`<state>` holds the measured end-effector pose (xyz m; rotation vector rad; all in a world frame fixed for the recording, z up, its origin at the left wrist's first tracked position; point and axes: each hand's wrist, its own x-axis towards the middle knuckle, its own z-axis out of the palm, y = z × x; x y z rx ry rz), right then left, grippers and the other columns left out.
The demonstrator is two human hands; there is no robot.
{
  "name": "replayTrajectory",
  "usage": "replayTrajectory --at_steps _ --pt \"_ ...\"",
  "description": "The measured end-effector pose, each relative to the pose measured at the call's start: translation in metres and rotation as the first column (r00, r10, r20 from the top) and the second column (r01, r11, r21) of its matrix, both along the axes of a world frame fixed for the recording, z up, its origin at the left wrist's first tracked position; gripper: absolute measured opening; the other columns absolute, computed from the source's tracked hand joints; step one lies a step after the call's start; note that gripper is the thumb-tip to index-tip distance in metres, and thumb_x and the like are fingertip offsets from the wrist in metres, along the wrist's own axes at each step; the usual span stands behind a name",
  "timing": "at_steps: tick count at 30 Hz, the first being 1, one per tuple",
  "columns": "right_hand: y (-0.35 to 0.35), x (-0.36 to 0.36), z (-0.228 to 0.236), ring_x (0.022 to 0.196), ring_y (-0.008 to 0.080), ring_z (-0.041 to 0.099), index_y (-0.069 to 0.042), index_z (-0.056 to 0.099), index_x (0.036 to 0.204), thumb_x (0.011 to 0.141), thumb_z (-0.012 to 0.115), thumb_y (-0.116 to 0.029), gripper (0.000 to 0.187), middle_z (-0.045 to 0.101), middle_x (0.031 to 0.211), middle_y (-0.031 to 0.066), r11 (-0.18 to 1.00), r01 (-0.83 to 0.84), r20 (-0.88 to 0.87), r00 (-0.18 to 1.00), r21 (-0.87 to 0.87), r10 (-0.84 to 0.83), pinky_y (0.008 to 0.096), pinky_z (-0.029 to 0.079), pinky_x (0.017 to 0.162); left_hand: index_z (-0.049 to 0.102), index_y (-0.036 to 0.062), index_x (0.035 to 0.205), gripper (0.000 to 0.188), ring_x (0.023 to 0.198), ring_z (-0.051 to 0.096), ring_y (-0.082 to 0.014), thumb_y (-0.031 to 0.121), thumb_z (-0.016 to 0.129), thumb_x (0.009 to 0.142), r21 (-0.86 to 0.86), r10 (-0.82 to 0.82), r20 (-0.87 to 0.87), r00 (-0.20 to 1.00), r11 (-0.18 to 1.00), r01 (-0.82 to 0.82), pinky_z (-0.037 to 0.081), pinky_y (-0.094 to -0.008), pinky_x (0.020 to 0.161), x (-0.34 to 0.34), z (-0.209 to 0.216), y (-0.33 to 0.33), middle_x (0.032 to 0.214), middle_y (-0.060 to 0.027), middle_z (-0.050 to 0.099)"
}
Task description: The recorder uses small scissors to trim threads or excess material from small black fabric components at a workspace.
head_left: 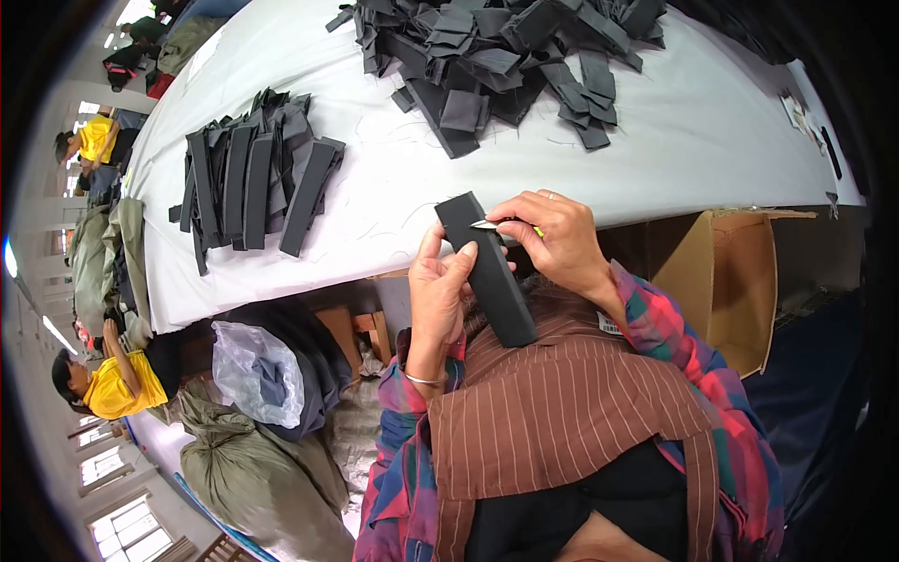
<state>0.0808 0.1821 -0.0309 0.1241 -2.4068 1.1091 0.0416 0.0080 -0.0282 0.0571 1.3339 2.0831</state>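
My left hand (442, 281) is closed on a long, flat black fabric strip (496, 290), thumb on its face and fingers behind it. The strip slants from its upper end near the table edge down to my apron. My right hand (554, 234) pinches a pair of small thread snips (483, 225). Their pale pointed tip lies against the strip near its upper end. A yellow-green bit shows between the fingers, while most of the tool is hidden in the hand. On the white table (375, 201), a row of similar black strips (257, 178) lies to the left.
A large heap of black fabric pieces (496, 47) covers the table's far middle. An open cardboard box (721, 281) stands below the edge at right. Under the left side are a clear plastic bag (257, 370) and an olive sack (253, 468). People in yellow shirts (126, 386) are farther left.
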Motion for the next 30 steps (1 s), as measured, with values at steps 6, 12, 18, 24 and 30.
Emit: replayTrajectory --at_steps 6,12,18,24,30 --pt "0.005 -0.014 0.007 0.068 0.0225 0.060 -0.009 0.067 0.091 0.077 0.069 -0.011 0.014 0.065 0.080 0.0041 0.999 -0.002 -0.044 0.999 0.034 0.004 0.0317 0.047 0.062 0.052 -0.0006 0.126 0.036 0.068 0.057 -0.0022 0.003 0.059 0.091 -0.054 0.032 -0.115 0.993 0.998 -0.038 0.044 -0.0163 0.055 -0.003 -0.015 0.013 0.083 -0.0031 0.067" --pt "0.016 -0.021 0.018 0.069 0.0236 0.059 -0.007 0.067 0.095 0.075 0.070 -0.009 0.021 0.065 0.082 0.0057 0.999 0.029 -0.029 0.999 0.031 -0.028 0.0306 0.047 0.061 0.057 -0.0006 0.125 0.039 0.068 0.052 -0.0002 0.001 0.061 0.086 -0.359 -0.025 -0.396 0.918 0.924 -0.130 0.045 -0.0187 0.058 -0.008 -0.022 0.010 0.079 0.0036 0.064" --pt "0.021 -0.022 0.023 0.067 0.0233 0.059 -0.004 0.066 0.091 0.075 0.071 -0.008 0.017 0.061 0.077 0.0092 0.984 -0.175 0.223 0.958 -0.041 0.180 0.0314 0.045 0.060 0.068 0.0028 0.104 0.029 0.065 0.066 -0.0232 -0.004 0.059 0.078 -0.484 -0.198 -0.770 0.607 0.801 -0.352 0.050 -0.0288 0.061 -0.008 -0.018 0.014 0.083 -0.0205 0.067" --pt "0.007 -0.008 0.002 0.063 0.0304 0.056 -0.002 0.063 0.083 0.079 0.066 -0.013 0.013 0.061 0.072 0.0134 0.951 -0.082 0.261 0.951 -0.297 0.164 0.0366 0.043 0.057 0.070 0.0060 0.100 0.031 0.067 0.067 -0.0241 -0.009 0.057 0.076 -0.503 -0.206 -0.773 0.600 0.776 -0.382 0.050 -0.0300 0.061 -0.008 -0.015 0.012 0.082 -0.0156 0.068" --pt "-0.009 0.002 -0.020 0.060 0.0136 0.048 0.002 0.060 0.082 0.086 0.063 -0.009 0.013 0.058 0.067 0.0051 0.775 -0.018 0.291 0.921 -0.632 0.259 0.0278 0.041 0.057 0.073 0.0057 0.094 0.031 0.058 0.058 -0.0130 -0.012 0.056 0.075 -0.449 -0.101 -0.741 0.663 0.810 -0.379 0.044 -0.0242 0.056 -0.005 -0.023 0.015 0.073 -0.0103 0.067"
